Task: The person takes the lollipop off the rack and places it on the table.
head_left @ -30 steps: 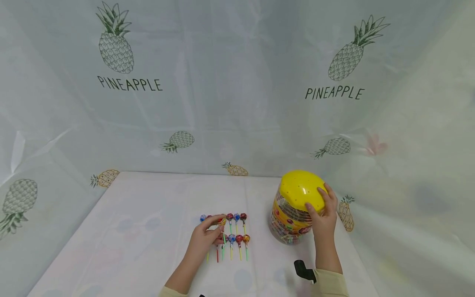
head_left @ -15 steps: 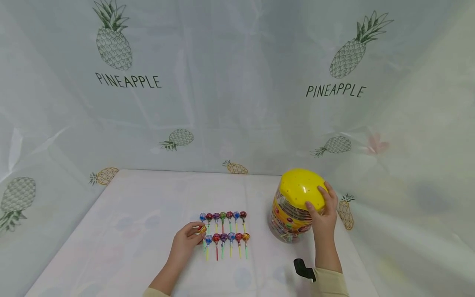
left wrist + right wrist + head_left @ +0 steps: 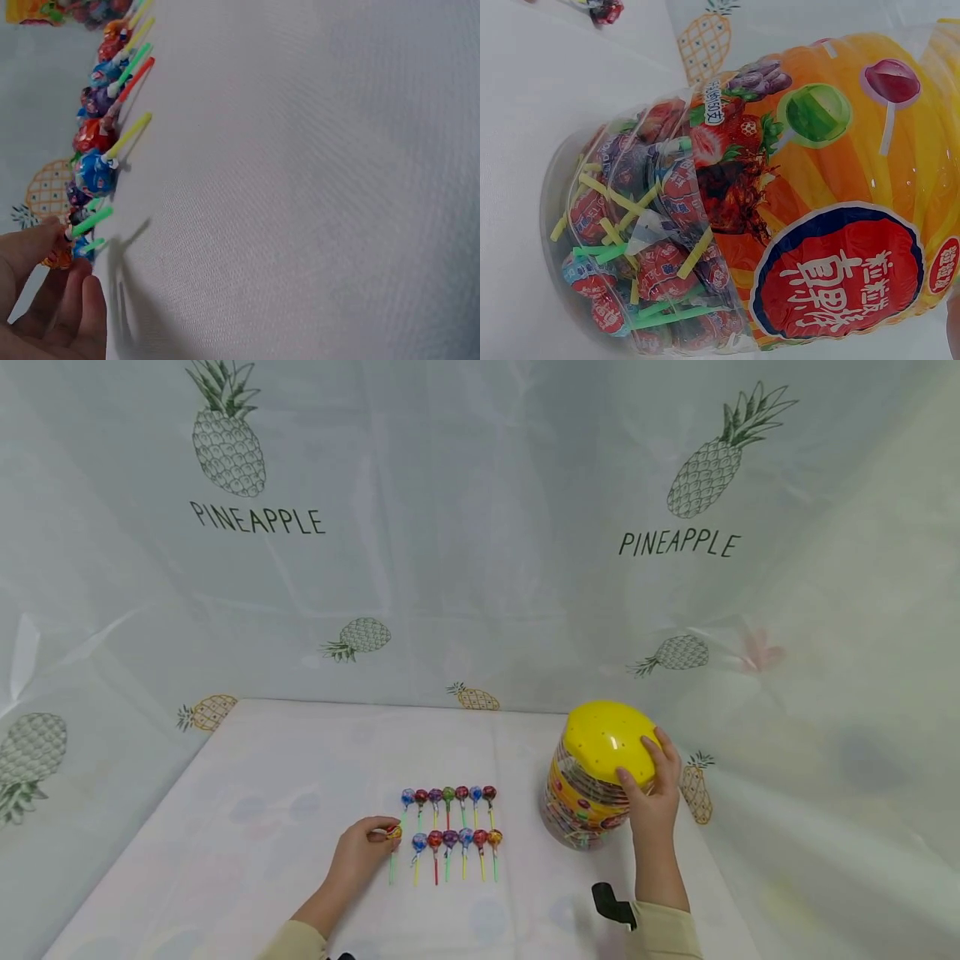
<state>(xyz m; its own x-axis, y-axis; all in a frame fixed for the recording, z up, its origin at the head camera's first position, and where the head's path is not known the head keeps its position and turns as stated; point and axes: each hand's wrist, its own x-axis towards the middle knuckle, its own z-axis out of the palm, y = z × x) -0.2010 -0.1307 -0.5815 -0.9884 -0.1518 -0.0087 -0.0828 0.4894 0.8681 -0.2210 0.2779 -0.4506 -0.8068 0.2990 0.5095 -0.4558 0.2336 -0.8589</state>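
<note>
At the left end of the front row of lollipops [image 3: 435, 840], my left hand [image 3: 358, 853] pinches a lollipop [image 3: 394, 832] by its red-and-yellow wrapped head. Its green stick [image 3: 91, 223] points toward the near side. Behind lies a second row of lollipops [image 3: 448, 794], wrapped in blue, red, purple and green. My right hand [image 3: 654, 789] holds the yellow lid [image 3: 609, 739] of a big clear plastic candy jar [image 3: 585, 810], fingers and thumb spread along its right side. Red and blue wrapped lollipops [image 3: 664, 268] fill the jar's visible base in the right wrist view.
A white cloth with faint spots covers the table [image 3: 300, 760]. Pineapple-printed sheeting [image 3: 480, 568] hangs behind and at the sides. A black device part [image 3: 613, 906] sticks out by the right sleeve [image 3: 666, 931].
My left hand has carried the lollipop left from over the rows to the front row's left end, lowering it beside the others. My right hand has stayed on the jar's lid.
</note>
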